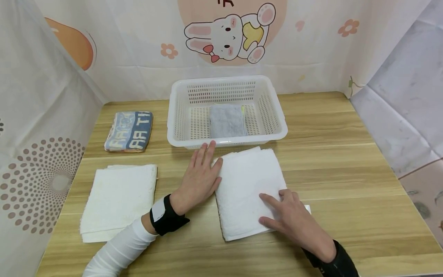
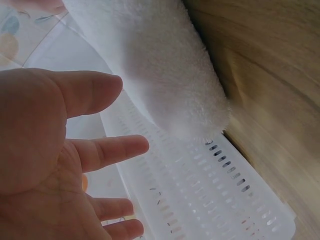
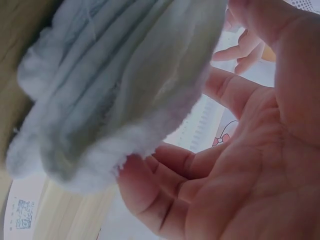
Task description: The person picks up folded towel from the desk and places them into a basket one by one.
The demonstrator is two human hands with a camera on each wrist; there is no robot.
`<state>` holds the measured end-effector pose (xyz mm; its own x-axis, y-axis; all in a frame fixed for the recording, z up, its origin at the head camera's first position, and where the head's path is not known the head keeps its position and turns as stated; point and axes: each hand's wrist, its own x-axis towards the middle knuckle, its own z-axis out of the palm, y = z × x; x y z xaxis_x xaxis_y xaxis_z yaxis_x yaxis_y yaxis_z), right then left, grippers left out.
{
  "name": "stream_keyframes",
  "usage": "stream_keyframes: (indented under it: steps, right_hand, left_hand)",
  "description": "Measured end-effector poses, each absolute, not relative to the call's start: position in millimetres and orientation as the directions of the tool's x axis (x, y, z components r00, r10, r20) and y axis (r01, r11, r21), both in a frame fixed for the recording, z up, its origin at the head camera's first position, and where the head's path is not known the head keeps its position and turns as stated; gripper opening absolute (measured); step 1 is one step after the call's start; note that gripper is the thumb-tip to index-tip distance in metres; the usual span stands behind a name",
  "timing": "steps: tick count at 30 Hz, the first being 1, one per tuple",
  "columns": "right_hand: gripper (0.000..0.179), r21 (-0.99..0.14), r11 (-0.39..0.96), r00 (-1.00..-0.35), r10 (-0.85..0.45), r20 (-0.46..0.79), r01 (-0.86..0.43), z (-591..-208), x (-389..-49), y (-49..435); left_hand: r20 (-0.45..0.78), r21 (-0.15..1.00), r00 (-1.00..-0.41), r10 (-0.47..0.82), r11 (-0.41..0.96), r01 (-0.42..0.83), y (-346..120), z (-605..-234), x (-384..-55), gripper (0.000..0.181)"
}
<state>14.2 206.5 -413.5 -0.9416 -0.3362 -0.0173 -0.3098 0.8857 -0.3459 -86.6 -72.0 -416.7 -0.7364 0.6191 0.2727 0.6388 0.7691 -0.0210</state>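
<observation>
A folded white towel [image 1: 247, 184] lies in front of the basket, its layers visible along one edge in the right wrist view. My left hand [image 1: 198, 179] is at the towel's left side with fingers straight, their tips near the basket's front rim. In the left wrist view its thumb [image 2: 95, 92] is beside the fluffy towel, and nothing is held. My right hand [image 1: 295, 221] touches the towel's right side, thumb and index finger stretched over the top. In the right wrist view, other fingertips [image 3: 137, 182] touch the layered edge.
A white plastic basket [image 1: 227, 143] at the back contains a folded grey cloth [image 1: 226, 121]. To the left are a blue patterned towel [image 1: 129, 131] and another folded white towel [image 1: 121, 196]. A white label [image 3: 22, 210] sticks out beneath the middle towel. Printed curtains enclose the wooden table [image 1: 346, 184].
</observation>
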Motion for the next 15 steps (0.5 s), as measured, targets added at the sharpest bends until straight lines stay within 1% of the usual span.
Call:
stream_keyframes:
  steps: [10, 12, 15]
  right_hand:
    - [0.049, -0.34, 0.881, -0.933, -0.358, -0.02, -0.331, -414.1, 16.1, 202.7]
    - [0.046, -0.339, 0.874, -0.929, -0.369, 0.007, -0.349, -414.6, 16.0, 202.8]
    - [0.036, -0.338, 0.859, -0.921, -0.383, 0.074, -0.385, -416.4, 14.6, 202.4]
  left_hand:
    - [0.255, -0.009, -0.745, 0.617, 0.772, 0.636, -71.9, -416.0, -86.9, 0.047]
    - [0.254, -0.005, -0.746, 0.616, 0.772, 0.636, -71.9, -416.1, -87.1, 0.046]
    - [0.255, 0.002, -0.746, 0.615, 0.771, 0.637, -71.7, -416.2, -87.2, 0.046]
